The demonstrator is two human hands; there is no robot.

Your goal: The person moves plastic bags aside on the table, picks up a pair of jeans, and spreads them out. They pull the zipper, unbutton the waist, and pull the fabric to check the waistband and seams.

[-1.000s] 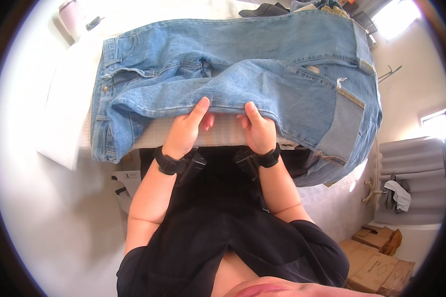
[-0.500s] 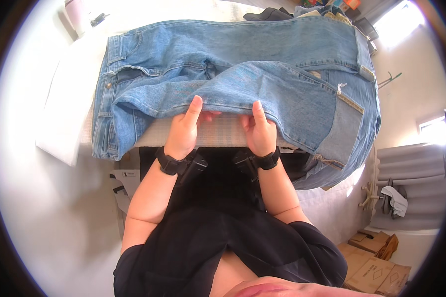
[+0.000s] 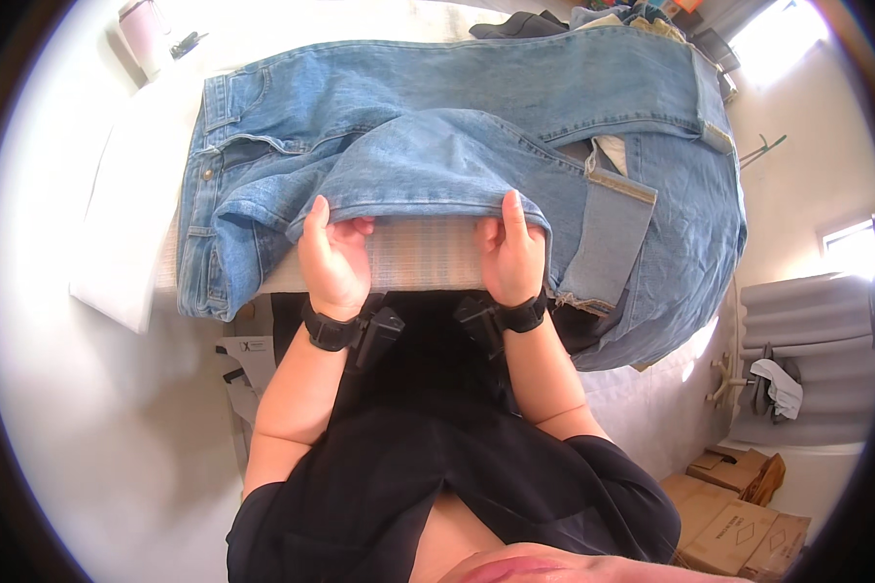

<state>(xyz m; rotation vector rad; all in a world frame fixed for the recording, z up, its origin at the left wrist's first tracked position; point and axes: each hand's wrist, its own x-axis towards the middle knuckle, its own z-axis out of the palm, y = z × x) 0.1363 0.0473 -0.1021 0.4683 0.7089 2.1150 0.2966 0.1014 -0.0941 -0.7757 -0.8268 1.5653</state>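
A pair of light blue jeans (image 3: pixel 428 160) lies sideways across the table, waistband at the left and rolled-up hems at the right. My left hand (image 3: pixel 335 260) pinches the near seam of the closer leg, thumb on top and fingers curled beneath. Farther right along the same seam, my right hand (image 3: pixel 512 255) grips it the same way. Between both hands the seam is stretched fairly straight, and the cloth behind it bulges up. The turned-up cuff (image 3: pixel 608 228) of this leg rests on more denim, which hangs over the near right table edge.
A pale checked cloth (image 3: pixel 423 257) covers the table. Dark and blue clothes (image 3: pixel 520 26) are heaped at the far right, and a pinkish cup (image 3: pixel 146 37) stands at the far left. Cardboard boxes (image 3: pixel 739 525) sit on the floor at the lower right.
My left hand has slid left along the seam, widening the gap between my hands. The near leg has bunched and its cuff has shifted left, exposing more denim beneath.
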